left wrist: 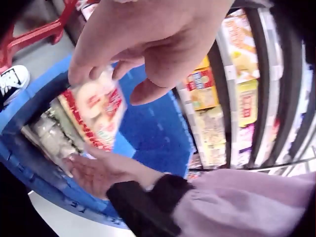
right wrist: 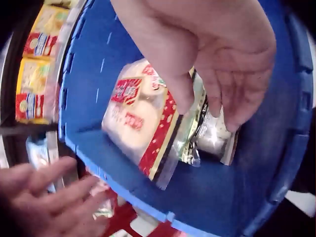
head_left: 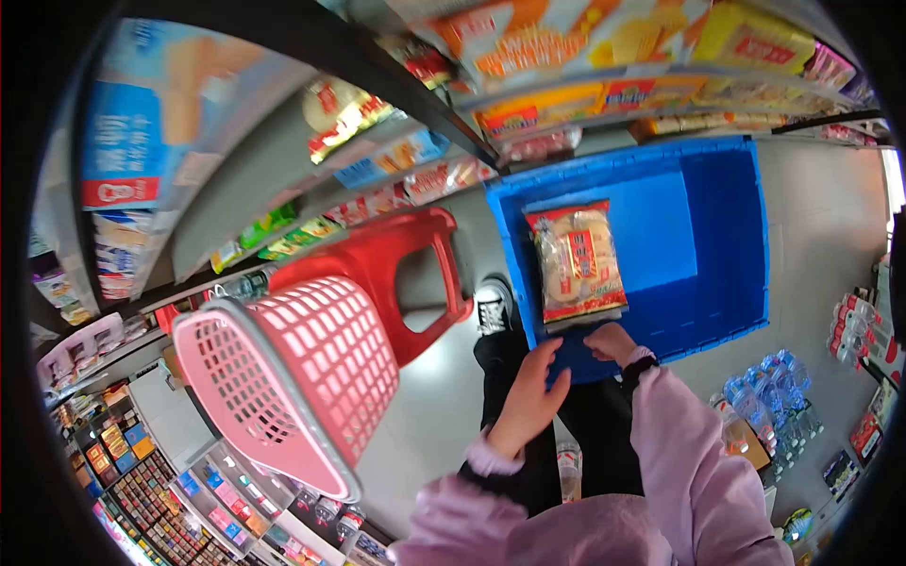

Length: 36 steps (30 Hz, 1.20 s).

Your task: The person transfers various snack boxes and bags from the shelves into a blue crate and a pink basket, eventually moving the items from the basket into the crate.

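Note:
A clear and red bag of round pale crackers (head_left: 578,259) lies at the near left side of a blue plastic crate (head_left: 731,236). My right hand (head_left: 613,344) reaches over the crate's near edge. In the right wrist view its fingertips are right at a shiny silver packet (right wrist: 213,136), which stands beside the cracker bag next to a greenish packet (right wrist: 190,145). The left wrist view shows that hand's palm with loosely extended fingers. My left hand (head_left: 528,401) hovers at the crate's near left corner, thumb apart from the fingers, holding nothing.
A pink basket (head_left: 344,340) rests against a red plastic stool (head_left: 429,330) to the left. Shelves of packaged snacks (head_left: 557,42) run along the far side. Several bottle packs (head_left: 774,396) stand on the floor at right. A shoe (head_left: 493,307) is beside the crate.

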Each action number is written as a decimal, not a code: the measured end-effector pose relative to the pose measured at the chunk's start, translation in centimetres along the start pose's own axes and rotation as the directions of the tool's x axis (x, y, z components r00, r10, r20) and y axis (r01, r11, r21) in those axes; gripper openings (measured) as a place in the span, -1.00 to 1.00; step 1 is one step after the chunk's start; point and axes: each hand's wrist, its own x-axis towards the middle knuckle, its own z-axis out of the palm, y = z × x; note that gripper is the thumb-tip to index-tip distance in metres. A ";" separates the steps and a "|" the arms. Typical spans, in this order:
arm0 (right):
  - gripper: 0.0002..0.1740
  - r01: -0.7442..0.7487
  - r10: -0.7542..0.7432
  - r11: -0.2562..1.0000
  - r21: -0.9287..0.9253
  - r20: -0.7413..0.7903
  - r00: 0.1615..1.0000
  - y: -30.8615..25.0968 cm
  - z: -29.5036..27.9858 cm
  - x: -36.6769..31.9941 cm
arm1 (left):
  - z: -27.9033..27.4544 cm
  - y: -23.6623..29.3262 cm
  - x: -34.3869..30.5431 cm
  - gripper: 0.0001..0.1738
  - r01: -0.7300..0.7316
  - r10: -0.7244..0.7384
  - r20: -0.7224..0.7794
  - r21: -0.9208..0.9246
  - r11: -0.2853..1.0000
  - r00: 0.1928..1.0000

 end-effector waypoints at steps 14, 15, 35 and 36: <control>-0.51 0.914 -0.714 0.301 0.273 -0.571 0.405 -35.9 12.1 -9.7 | -27.9 19.3 10.0 -0.48 -0.024 0.017 0.017 0.657 0.754 1.000; -0.57 0.918 -0.668 0.289 0.271 -0.630 0.396 -36.6 12.4 -9.2 | -28.9 18.3 12.1 -0.49 0.042 -0.020 -0.041 0.656 0.754 0.999; -0.58 0.743 -0.619 0.441 0.503 -0.429 0.658 -36.8 13.3 -12.9 | -32.5 15.1 15.1 -0.67 0.208 -0.203 0.048 -0.281 0.937 0.978; -0.63 0.692 -0.586 0.455 0.561 -0.397 0.707 -36.7 13.2 -13.2 | -32.6 15.8 14.2 -0.67 0.212 -0.202 0.067 -0.290 0.933 0.977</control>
